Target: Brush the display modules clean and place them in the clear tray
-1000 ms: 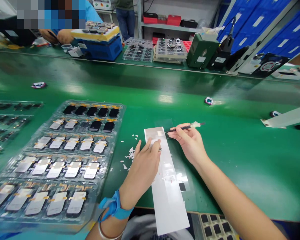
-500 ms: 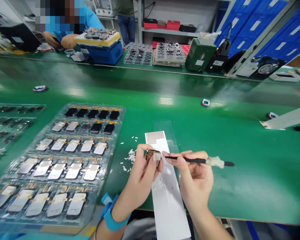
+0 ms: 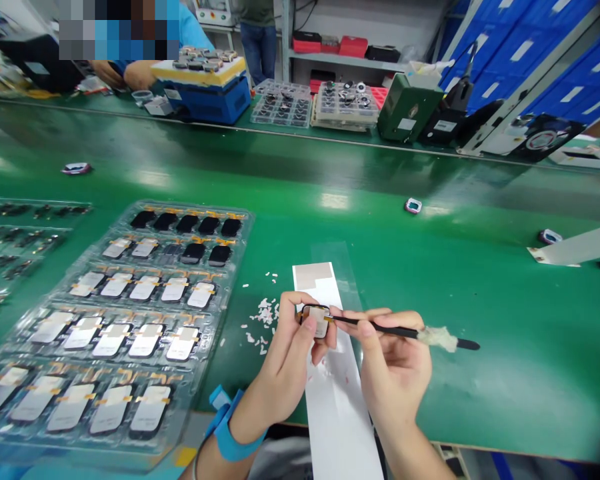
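My left hand (image 3: 293, 357), a blue strap at its wrist, pinches a small rounded smartwatch screen (image 3: 321, 325). Its dark rim and pale back face me, and my thumb presses on that back. Between the fingers of my right hand (image 3: 397, 347) are black tweezers (image 3: 380, 326) with pale wrapping near the rear end. Their tip touches the screen's right edge, by a small orange flex strip. Under both hands lies a long white sheet (image 3: 337, 400) with a greyish-beige patch (image 3: 313, 275) at its far end.
On the left, a clear tray (image 3: 215, 320) holds rows of similar screens. Another tray (image 3: 25, 233) with small dark parts lies beyond it. White scraps (image 3: 265, 312) are scattered beside my left hand. A white metal arm (image 3: 580, 241) stands at right. Across the bench a person sits behind a blue box (image 3: 207, 97).
A pale square piece that stood out at the screen's edge now lies flat against its back. The screen's back has turned more toward me. The tweezers' tip stays at its right side.
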`<act>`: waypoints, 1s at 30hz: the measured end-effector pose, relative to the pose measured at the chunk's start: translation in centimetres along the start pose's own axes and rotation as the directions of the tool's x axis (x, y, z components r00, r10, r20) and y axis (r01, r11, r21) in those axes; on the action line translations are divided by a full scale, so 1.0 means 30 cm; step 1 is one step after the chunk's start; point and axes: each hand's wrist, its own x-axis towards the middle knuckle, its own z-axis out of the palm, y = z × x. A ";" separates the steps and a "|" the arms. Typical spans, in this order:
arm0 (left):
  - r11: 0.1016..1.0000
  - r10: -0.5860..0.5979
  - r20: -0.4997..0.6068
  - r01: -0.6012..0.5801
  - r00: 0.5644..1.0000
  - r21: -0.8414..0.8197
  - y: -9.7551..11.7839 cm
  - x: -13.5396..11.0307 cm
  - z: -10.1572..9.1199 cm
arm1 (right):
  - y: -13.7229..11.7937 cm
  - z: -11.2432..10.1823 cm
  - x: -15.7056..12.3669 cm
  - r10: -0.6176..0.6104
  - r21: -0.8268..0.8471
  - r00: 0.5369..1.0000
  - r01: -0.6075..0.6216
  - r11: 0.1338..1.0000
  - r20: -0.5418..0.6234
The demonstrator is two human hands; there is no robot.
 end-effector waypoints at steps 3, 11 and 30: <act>1.000 0.004 -0.004 -0.004 1.000 0.005 -0.002 -0.002 -0.001 | 0.000 -0.002 0.001 0.009 0.015 1.000 -0.010 1.000 0.011; 0.999 0.010 -0.012 -0.010 1.000 0.035 0.001 -0.005 0.000 | 0.001 -0.002 -0.001 0.002 0.015 1.000 -0.002 1.000 0.007; 0.994 0.094 -0.157 -0.084 0.983 0.069 -0.003 0.013 0.016 | 0.000 -0.001 -0.014 -0.025 0.075 0.998 0.021 0.997 0.050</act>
